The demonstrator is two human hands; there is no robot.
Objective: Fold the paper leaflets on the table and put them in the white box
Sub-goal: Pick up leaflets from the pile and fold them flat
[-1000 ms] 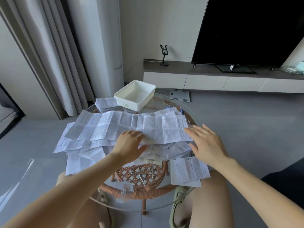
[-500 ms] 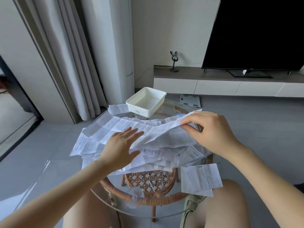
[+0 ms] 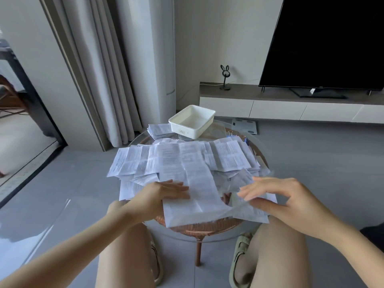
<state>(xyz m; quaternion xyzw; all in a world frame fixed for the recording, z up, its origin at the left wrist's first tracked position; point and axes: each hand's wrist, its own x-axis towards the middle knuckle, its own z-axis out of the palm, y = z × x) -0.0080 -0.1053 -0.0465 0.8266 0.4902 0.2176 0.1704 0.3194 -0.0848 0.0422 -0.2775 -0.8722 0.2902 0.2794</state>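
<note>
Long leaflet (image 3: 194, 183): unfolded and creased, lying on top of the paper pile (image 3: 228, 161) and running from mid-table toward the near rim. Its near end overhangs the edge. Print faces up.

Box (image 3: 192, 121): one, white, rectangular, open-topped, at the far side of the table (image 3: 207, 229). Its inside shows only a bare white floor. It sits apart from the long leaflet, just past the pile.

Folded stack (image 3: 159, 130): one, just left of the box, touching or nearly touching it.

Left hand (image 3: 164, 196): fingers straight and together, laid flat on the long leaflet's left edge, palm down. It presses without gripping.

Right hand (image 3: 284, 200): over the papers at the near right. The fingers are nearly straight and blurred, with the thumb set apart below them. A lifted paper corner lies close by. I cannot tell whether it is nipped between thumb and fingers.

Loose leaflets in the pile overlap too much to count. Clips (image 3: 230, 134) lie by the far right rim, number unclear.

The table is round, a glass top on a rattan base. Beyond it are the TV (image 3: 328, 42) on a low cabinet, a scale (image 3: 245, 125) on the floor, and curtains (image 3: 99, 69) to the left.
</note>
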